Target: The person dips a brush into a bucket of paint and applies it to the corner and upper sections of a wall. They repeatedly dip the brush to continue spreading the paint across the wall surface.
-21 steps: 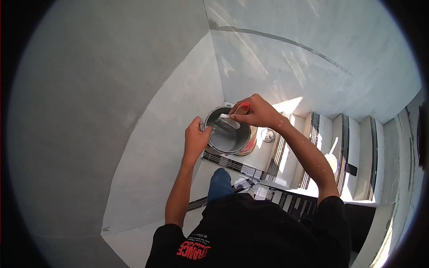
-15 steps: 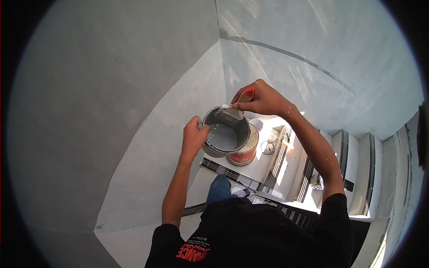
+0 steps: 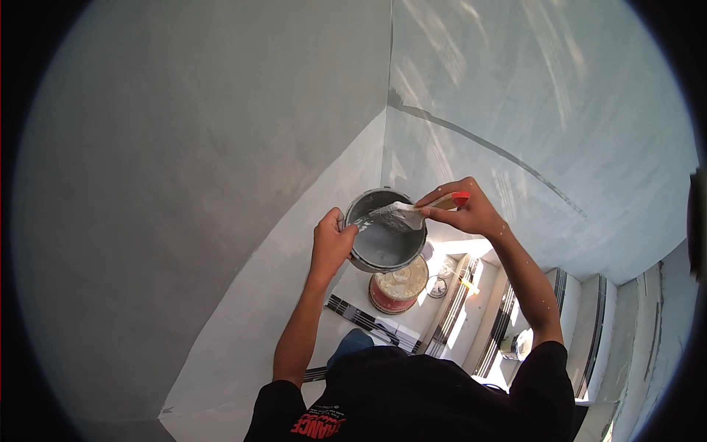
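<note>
One bare left hand (image 3: 331, 247) is closed on the near-left rim of a round, dark-grey bucket (image 3: 383, 269), its thumb over the edge and its fingers curled behind. The bare right hand (image 3: 468, 210) pinches a flat paintbrush with a pale handle, red at its end, and white-smeared bristles (image 3: 401, 215), thumb and fingers drawn together on the handle. The brush slants across the bucket's mouth, its bristles pointing left over the grey liquid (image 3: 383, 249) inside; whether they touch the liquid I cannot tell. White smears mark the inside of the bucket beside the left thumb. Below the bucket, a red drum-shaped tub with a cream, crusted top (image 3: 403, 283) stands on the pale floor. Farther right, a small light-coloured pail (image 3: 518, 344) sits on black-striped pale steps (image 3: 591, 302). A dark band (image 3: 479, 143) runs across the light-grey right wall (image 3: 530, 88).
</note>
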A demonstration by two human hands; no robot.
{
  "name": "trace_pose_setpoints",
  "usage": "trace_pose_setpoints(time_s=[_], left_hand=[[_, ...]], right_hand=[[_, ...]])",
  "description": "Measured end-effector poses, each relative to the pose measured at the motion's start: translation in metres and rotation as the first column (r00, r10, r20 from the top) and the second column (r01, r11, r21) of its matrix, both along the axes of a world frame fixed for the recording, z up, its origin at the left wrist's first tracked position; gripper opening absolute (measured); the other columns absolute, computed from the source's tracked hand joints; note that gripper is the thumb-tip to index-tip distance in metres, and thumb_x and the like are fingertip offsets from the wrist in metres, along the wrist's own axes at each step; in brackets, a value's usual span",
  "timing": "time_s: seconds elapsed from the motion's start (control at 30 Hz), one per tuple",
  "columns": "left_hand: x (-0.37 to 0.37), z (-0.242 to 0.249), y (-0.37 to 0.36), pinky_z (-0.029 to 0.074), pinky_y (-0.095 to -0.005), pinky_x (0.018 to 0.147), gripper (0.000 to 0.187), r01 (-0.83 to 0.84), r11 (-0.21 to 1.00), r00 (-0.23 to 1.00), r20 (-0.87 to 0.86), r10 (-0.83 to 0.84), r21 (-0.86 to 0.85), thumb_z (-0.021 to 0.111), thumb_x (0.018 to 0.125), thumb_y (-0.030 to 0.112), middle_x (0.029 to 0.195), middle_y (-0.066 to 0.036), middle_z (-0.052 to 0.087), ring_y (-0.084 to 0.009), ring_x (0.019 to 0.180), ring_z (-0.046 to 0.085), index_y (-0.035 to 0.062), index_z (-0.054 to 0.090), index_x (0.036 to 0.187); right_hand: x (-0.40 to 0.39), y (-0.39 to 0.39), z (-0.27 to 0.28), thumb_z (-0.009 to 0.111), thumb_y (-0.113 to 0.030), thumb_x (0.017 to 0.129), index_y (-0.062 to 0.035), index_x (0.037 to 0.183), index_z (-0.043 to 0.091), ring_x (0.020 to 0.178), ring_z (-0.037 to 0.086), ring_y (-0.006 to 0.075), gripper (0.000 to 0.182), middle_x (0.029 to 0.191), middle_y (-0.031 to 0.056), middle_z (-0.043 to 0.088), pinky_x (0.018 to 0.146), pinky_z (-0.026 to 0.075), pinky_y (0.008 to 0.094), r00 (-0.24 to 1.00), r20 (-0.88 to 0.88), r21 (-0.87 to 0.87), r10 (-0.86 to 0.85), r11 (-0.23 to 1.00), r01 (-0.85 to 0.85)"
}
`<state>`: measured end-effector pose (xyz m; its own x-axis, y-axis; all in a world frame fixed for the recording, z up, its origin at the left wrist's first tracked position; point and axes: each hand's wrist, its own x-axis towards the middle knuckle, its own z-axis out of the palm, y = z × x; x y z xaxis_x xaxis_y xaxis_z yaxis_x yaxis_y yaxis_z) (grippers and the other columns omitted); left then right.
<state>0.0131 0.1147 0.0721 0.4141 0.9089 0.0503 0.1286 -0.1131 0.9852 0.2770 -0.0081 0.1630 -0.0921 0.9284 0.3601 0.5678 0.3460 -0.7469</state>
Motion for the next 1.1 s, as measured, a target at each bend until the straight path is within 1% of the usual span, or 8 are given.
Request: trace_pose_setpoints(time_s=[0.07,0.1,0.2,0.4,0.6,0.63,0.9,1.1], left_hand=[[0.004,0.0,0.009,0.045,-0.0355,0.047,0.025,-0.007,0.998,0.997,-0.082,0.012,0.066,0.066,0.081,0.006,0.059,-0.005,0.047,-0.0113,0.052,0.049,0.0029,0.042,0.074],[0.005,0.007,0.011,0.046,-0.0398,0.055,0.023,0.0,0.989,0.987,-0.161,0.025,0.151,0.067,0.08,0.007,0.059,-0.01,0.05,-0.0176,0.052,0.051,0.0011,0.044,0.076],[0.019,0.023,0.021,0.047,-0.0419,0.057,0.023,0.039,0.975,0.973,-0.231,0.014,0.219,0.068,0.08,0.008,0.06,-0.014,0.053,-0.0252,0.052,0.053,0.0003,0.046,0.077],[0.04,0.008,0.043,0.048,-0.0434,0.058,0.025,0.044,0.99,0.979,-0.201,-0.017,0.131,0.069,0.08,0.01,0.061,-0.017,0.056,-0.0319,0.055,0.061,-0.0006,0.047,0.078],[0.054,0.01,0.048,0.052,-0.0431,0.046,0.025,0.067,0.997,0.982,-0.181,-0.061,0.024,0.068,0.082,0.009,0.059,-0.015,0.056,-0.0286,0.051,0.065,-0.0006,0.046,0.078],[0.056,0.009,0.05,0.049,-0.0354,0.038,0.025,0.063,0.996,0.987,-0.152,-0.053,0.062,0.065,0.082,0.005,0.057,-0.008,0.053,-0.017,0.046,0.06,0.0024,0.042,0.073],[0.078,0.009,0.06,0.049,-0.0357,0.038,0.026,0.046,0.998,0.981,-0.191,-0.036,0.049,0.066,0.082,0.005,0.057,-0.007,0.051,-0.0159,0.047,0.059,0.0029,0.041,0.073],[0.121,0.008,0.069,0.048,-0.0347,0.038,0.027,0.034,0.996,0.976,-0.216,-0.015,0.084,0.066,0.081,0.004,0.057,-0.006,0.048,-0.0138,0.047,0.056,0.003,0.04,0.073]], right_hand=[[-0.008,0.007,-0.001,0.077,-0.017,0.088,-0.0017,0.102,0.08,0.077,0.076,0.0176,0.021,0.086,0.0134,0.078,0.075,0.058,0.0286,0.999,-0.032,-0.018,-0.037,0.999,0.037],[-0.012,0.013,0.001,0.076,-0.017,0.087,-0.0016,0.102,0.08,0.076,0.076,0.0194,0.021,0.086,0.0141,0.078,0.074,0.058,0.0293,0.999,0.041,-0.054,-0.024,0.998,0.026],[-0.015,0.038,0.006,0.075,-0.015,0.085,-0.0012,0.101,0.079,0.075,0.076,0.0255,0.021,0.085,0.0159,0.077,0.074,0.058,0.0323,0.992,0.126,-0.156,-0.025,0.987,0.045],[-0.021,0.071,-0.012,0.073,-0.012,0.081,-0.0002,0.097,0.079,0.078,0.074,0.0348,0.02,0.087,0.0198,0.076,0.077,0.058,0.0381,0.957,0.29,-0.161,-0.008,0.985,0.057],[-0.016,0.094,-0.032,0.071,-0.01,0.079,0.0001,0.097,0.078,0.079,0.072,0.0379,0.022,0.088,0.0219,0.075,0.078,0.058,0.0401,0.944,0.32,-0.183,0.085,0.983,-0.026],[-0.014,0.099,-0.033,0.071,-0.011,0.079,-0.0001,0.097,0.078,0.079,0.072,0.0377,0.022,0.088,0.0218,0.075,0.078,0.058,0.0401,0.948,0.308,-0.177,0.082,0.984,-0.027],[0.02,0.111,-0.039,0.072,-0.015,0.08,-0.004,0.094,0.078,0.076,0.071,0.0368,0.019,0.081,0.0201,0.073,0.074,0.057,0.0406,0.976,0.205,-0.146,0.076,0.988,-0.047],[0.063,0.115,-0.033,0.073,-0.014,0.081,-0.0013,0.097,0.079,0.077,0.073,0.0367,0.021,0.088,0.0207,0.075,0.076,0.058,0.0395,0.974,0.181,-0.22,0.133,0.971,-0.092]])
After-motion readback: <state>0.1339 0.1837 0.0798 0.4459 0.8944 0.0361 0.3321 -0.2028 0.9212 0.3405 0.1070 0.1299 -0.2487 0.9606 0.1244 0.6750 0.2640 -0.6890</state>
